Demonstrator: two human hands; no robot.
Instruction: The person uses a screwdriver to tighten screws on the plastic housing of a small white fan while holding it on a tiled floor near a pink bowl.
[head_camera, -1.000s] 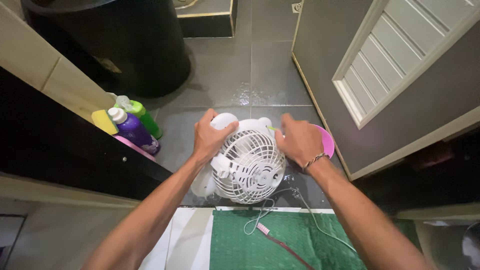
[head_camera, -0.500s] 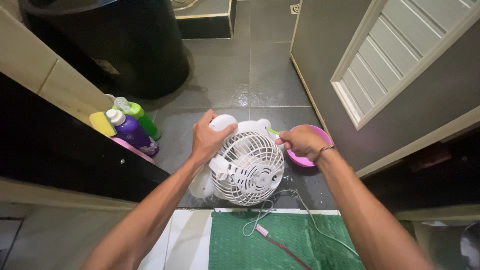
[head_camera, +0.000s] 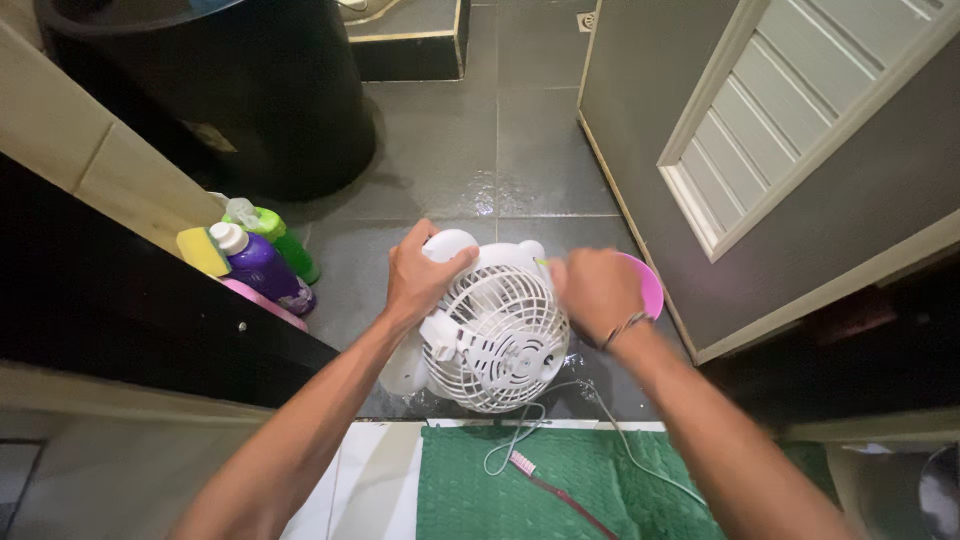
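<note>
On the wet grey floor (head_camera: 500, 150), just past the green mat (head_camera: 600, 480), stands a small white fan (head_camera: 495, 335), tipped so its round grille faces up. The left hand (head_camera: 420, 275) grips the top of the fan's housing, fingers (head_camera: 450, 262) wrapped over the rounded back and clamped on it. The right hand (head_camera: 598, 292) is at the grille's right edge, blurred; whether its fingers are closed on the rim or on something small I cannot tell. A pink bowl (head_camera: 648, 285) sits just behind that hand.

The fan looks light, moulded plastic throughout: stiff at the housing and base, but the thin grille ribs would likely flex or snap if squeezed. Water glistens around it, so the plastic is probably slippery. The motor housing and the base seem the safest holds, not the grille. Its cord (head_camera: 560, 420) trails loose over the mat and could snag. A toothbrush (head_camera: 545, 485) lies on the mat; purple (head_camera: 265, 268) and green (head_camera: 278, 238) bottles stand to the left, well apart.
</note>
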